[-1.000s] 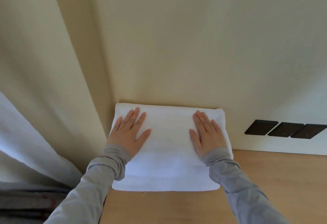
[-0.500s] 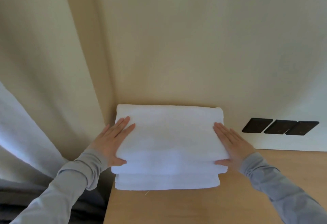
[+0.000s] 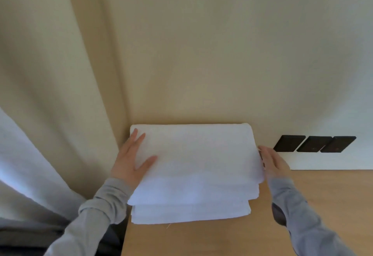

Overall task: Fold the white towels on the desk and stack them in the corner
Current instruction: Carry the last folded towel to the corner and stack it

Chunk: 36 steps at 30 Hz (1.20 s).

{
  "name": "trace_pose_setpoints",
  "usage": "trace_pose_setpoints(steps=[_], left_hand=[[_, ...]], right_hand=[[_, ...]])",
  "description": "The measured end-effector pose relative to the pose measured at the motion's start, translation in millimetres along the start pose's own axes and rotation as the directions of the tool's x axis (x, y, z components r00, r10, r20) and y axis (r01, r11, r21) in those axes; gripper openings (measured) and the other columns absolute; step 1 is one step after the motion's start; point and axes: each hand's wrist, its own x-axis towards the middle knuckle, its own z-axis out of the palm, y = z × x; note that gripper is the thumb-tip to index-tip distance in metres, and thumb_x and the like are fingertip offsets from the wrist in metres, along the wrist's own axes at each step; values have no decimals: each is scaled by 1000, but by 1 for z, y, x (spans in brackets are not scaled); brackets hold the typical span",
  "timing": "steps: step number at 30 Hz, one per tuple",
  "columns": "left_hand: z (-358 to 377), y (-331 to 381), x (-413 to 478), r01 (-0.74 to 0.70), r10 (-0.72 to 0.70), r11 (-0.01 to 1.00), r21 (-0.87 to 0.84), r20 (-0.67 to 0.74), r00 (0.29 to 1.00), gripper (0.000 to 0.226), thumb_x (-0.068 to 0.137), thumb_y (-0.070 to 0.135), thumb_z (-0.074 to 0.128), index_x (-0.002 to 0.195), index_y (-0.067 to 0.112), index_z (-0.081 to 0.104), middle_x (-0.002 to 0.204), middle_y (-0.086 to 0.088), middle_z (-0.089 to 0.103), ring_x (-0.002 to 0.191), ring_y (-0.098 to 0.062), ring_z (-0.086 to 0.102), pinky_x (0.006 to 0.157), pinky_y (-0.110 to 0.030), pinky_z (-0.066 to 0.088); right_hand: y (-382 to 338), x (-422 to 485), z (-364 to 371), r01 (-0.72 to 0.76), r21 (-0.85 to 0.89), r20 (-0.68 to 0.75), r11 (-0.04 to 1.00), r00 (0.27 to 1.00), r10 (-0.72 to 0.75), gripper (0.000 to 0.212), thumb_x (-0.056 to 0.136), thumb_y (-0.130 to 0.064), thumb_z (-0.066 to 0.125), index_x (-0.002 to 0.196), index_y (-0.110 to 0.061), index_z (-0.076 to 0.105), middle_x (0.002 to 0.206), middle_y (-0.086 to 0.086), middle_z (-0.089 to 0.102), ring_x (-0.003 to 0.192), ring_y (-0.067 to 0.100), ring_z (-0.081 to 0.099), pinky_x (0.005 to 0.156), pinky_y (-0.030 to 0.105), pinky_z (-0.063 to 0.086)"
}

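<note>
The folded white towels (image 3: 193, 164) sit in a stack in the lower middle of the frame, on the far left corner of the desk (image 3: 314, 199), with the back edge against the wall (image 3: 201, 53). The upper layers spread wider than the bottom ones, so their front edge overhangs a narrower base. The left hand (image 3: 131, 160) lies on the stack's left edge, fingers straight and together along the top towel, thumb spread out across its surface; it pinches nothing. The right hand (image 3: 274, 162) is set flat against the stack's right side, fingers straight and close together, touching the towel edge and gripping nothing. Both arms come up from the bottom of the frame in grey sleeves (image 3: 96, 215); the right one has a darker patch near the forearm. The desk is light wood and fills the lower right. Just right of the right hand, three dark plates (image 3: 314, 144) sit in a row low on the wall. A pale curtain (image 3: 40, 94) hangs down the left of the frame, beside the desk's left edge.
</note>
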Motion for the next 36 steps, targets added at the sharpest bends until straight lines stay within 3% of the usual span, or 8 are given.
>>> trace_pose_setpoints(steps=[2, 6, 12, 18, 22, 31, 34, 36], left_hand=[[6, 10, -5, 205, -220, 975, -86, -252, 942, 56, 86, 31, 62, 136, 15, 43, 139, -7, 43, 125, -27, 43, 105, -36, 33], [18, 12, -5, 499, -523, 852, -156, -278, 806, 43, 85, 29, 63, 119, 4, 55, 111, -18, 59, 102, -37, 54, 89, -42, 42], [21, 4, 4, 529, -583, 812, -246, -289, 760, 11, 86, 22, 62, 85, 11, 59, 83, -8, 62, 79, -26, 53, 78, -33, 43], [16, 0, -23, 433, -508, 861, -266, -434, 743, 27, 80, 36, 67, 83, 12, 55, 79, -6, 57, 75, -24, 53, 74, -36, 47], [26, -7, -46, 489, -600, 797, -354, -367, 711, 29, 81, 39, 66, 78, 13, 54, 69, -3, 58, 67, -26, 54, 72, -32, 43], [19, -5, -42, 415, -475, 879, -234, -373, 797, 25, 85, 26, 65, 78, 6, 53, 67, -7, 55, 62, -27, 52, 70, -41, 50], [14, 10, -41, 275, -243, 961, -6, -490, 837, 44, 85, 37, 56, 107, -1, 54, 100, -18, 57, 89, -37, 53, 81, -52, 46], [16, 37, -32, 51, 32, 982, 181, -427, 904, 55, 88, 43, 39, 123, 2, 51, 123, -20, 54, 109, -38, 50, 87, -49, 42]], right_hand=[[-21, 7, 12, -44, 16, -29, 999, 999, 44, 23, 91, -35, 55, 108, -20, 61, 95, -3, 61, 82, 13, 56, 68, 22, 40], [-27, 14, 30, -54, -158, -80, 986, 996, 42, 44, 87, -28, 62, 121, -2, 52, 112, 16, 57, 104, 33, 54, 92, 38, 43], [-11, 15, 34, -76, -170, -114, 982, 992, 57, 30, 90, -21, 57, 110, 1, 54, 99, 16, 59, 93, 33, 55, 83, 34, 40], [-7, 2, 29, -87, -19, -200, 996, 977, 81, 28, 85, -38, 61, 94, -14, 50, 84, 2, 56, 78, 23, 53, 71, 30, 40], [12, -21, 33, -117, 96, -217, 988, 967, 136, 44, 80, -57, 50, 81, -14, 49, 72, 1, 54, 66, 17, 51, 57, 26, 38], [2, -6, 26, -106, -170, -124, 980, 989, 86, 38, 93, -41, 47, 79, -6, 48, 71, 7, 51, 72, 31, 53, 68, 37, 44], [-12, -14, 26, 6, -413, -261, 911, 957, -124, 37, 91, -32, 55, 111, -1, 57, 111, 18, 58, 107, 38, 53, 87, 46, 41], [-36, -18, 39, 169, -518, -175, 838, 939, -297, 45, 95, -33, 48, 131, -7, 50, 138, 13, 47, 129, 31, 41, 100, 44, 31]])
